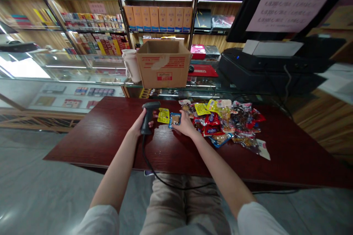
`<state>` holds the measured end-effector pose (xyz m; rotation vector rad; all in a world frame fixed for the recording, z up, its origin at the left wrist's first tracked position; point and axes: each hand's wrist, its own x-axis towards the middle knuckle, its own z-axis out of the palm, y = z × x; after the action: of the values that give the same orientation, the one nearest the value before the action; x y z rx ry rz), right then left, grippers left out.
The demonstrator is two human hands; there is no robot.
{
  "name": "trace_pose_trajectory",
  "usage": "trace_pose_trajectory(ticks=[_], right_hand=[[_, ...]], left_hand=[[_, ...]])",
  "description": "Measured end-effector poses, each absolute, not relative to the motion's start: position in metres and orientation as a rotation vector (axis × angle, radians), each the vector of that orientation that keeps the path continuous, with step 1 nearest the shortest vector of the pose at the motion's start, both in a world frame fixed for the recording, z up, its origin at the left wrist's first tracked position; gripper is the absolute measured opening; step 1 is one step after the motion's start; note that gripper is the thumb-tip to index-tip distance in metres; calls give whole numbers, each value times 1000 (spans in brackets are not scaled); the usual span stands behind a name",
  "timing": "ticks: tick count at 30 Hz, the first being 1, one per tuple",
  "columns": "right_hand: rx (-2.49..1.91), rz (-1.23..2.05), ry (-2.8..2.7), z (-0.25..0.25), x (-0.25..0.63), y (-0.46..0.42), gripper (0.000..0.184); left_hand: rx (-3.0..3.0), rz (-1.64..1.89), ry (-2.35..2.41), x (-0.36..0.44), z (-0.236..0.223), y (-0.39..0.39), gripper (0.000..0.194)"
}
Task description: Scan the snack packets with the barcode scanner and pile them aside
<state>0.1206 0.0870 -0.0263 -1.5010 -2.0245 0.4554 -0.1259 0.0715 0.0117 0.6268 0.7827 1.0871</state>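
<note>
My left hand (139, 122) is wrapped round the handle of a dark grey barcode scanner (150, 112), whose head points right. Its black cable hangs over the table's front edge. A small blue-edged snack packet (174, 119) with a clear middle is held at its right side by the fingers of my right hand (184, 125). Between the scanner and that packet lies a yellow snack packet (163, 115). To the right of my right hand spreads a heap of mixed snack packets (213, 119) in red, yellow, blue and clear wrapping.
Everything lies on a dark red wooden table (110, 136). Behind it stand an open cardboard box (165, 68) and a pale cup (131, 67) on a glass counter. A black monitor and printer-like machine (270, 69) occupy the back right. Stocked shelves (160, 2) line the wall.
</note>
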Motion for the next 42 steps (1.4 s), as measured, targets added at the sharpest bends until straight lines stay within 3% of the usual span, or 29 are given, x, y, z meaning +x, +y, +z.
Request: trace_pose_trajectory(ticks=[3, 11, 17, 25, 30, 39, 42], right_hand=[[-1642, 416, -1984, -26, 114, 83, 90], [-1736, 534, -1966, -21, 116, 88, 73], [-1527, 689, -1892, -23, 127, 93, 24], [-1035, 1514, -1010, -8, 148, 96, 25], [-913, 1579, -780, 5, 152, 92, 13], [-912, 1710, -624, 12, 144, 85, 10], [-814, 1817, -630, 11, 145, 83, 18]], left_hand=[[616, 1124, 705, -129, 8, 70, 51], [610, 1111, 681, -127, 6, 70, 50], [630, 1086, 698, -123, 9, 67, 50], [664, 1037, 725, -116, 13, 62, 52], [706, 984, 752, -111, 13, 58, 53], [817, 915, 683, -114, -3, 63, 59], [794, 948, 673, -111, 3, 59, 57]])
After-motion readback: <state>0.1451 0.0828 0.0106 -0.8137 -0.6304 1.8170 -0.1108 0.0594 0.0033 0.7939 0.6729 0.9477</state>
